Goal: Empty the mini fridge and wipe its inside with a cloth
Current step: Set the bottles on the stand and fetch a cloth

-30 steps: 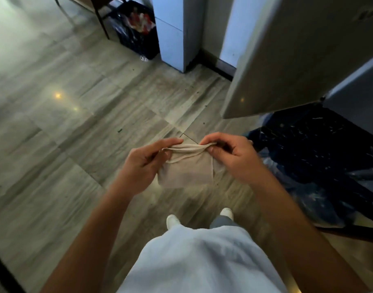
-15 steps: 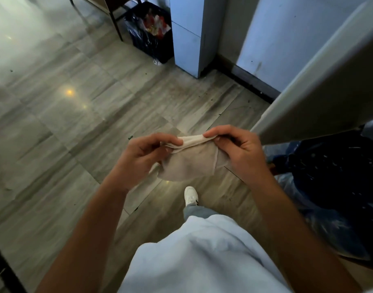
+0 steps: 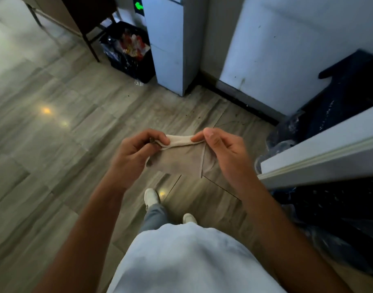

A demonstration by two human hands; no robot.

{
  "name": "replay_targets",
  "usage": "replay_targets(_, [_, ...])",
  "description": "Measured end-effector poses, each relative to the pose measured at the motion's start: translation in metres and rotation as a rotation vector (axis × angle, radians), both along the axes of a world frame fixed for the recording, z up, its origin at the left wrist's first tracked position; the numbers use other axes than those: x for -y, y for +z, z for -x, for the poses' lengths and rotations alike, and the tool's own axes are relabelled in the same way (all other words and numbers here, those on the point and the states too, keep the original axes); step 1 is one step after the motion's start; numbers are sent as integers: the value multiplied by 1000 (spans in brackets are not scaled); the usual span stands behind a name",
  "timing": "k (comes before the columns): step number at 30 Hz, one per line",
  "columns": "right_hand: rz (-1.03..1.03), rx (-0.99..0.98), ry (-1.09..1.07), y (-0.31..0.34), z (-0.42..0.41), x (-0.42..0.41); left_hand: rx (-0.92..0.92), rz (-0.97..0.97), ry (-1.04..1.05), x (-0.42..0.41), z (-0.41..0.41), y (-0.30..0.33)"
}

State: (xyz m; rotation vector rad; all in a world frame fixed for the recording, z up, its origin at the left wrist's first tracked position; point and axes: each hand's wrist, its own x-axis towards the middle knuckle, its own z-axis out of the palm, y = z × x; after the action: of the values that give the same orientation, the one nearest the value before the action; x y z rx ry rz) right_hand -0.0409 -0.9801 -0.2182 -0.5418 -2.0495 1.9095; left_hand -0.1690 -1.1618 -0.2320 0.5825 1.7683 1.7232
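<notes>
Only blurred litter shows in the black bin (image 3: 129,50); left hand (image 3: 131,157) and right hand (image 3: 225,154) both pinch the beige cloth (image 3: 179,158).

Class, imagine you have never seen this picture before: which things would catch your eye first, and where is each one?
First, the beige cloth at the centre, stretched above the floor, its top edge pinched by the left hand and the right hand. Next, the black bin full of colourful rubbish at the top, beside a white cabinet. A white door edge juts in from the right.
</notes>
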Motion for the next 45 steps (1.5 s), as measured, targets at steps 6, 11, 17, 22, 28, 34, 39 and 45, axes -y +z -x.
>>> replay_targets(6, [-86,51,-248,-11,65,-12,-40,14,-250,-45,86,2])
replay_targets(11, [-179,63,-359,-10,110,-20,-143,64,-374,-90,159,8])
replay_targets(17, [-165,46,-514,-3,147,-50,-160,66,-546,-145,222,2])
replay_targets(22, [-146,52,-652,-11,163,-101,-194,164,-789,-211,261,-7])
replay_targets(28, [-145,37,-744,-15,178,-167,-425,232,-1015,-297,283,-7])
replay_targets(34, [-194,100,-820,-11,186,-218,-486,139,-1060,-372,297,1])
replay_targets(39, [-82,199,-836,-15,193,-256,-444,51,-1133,-439,312,1])
replay_targets(45, [-51,369,-811,-8,212,-298,-488,-9,-1340,-521,329,8])
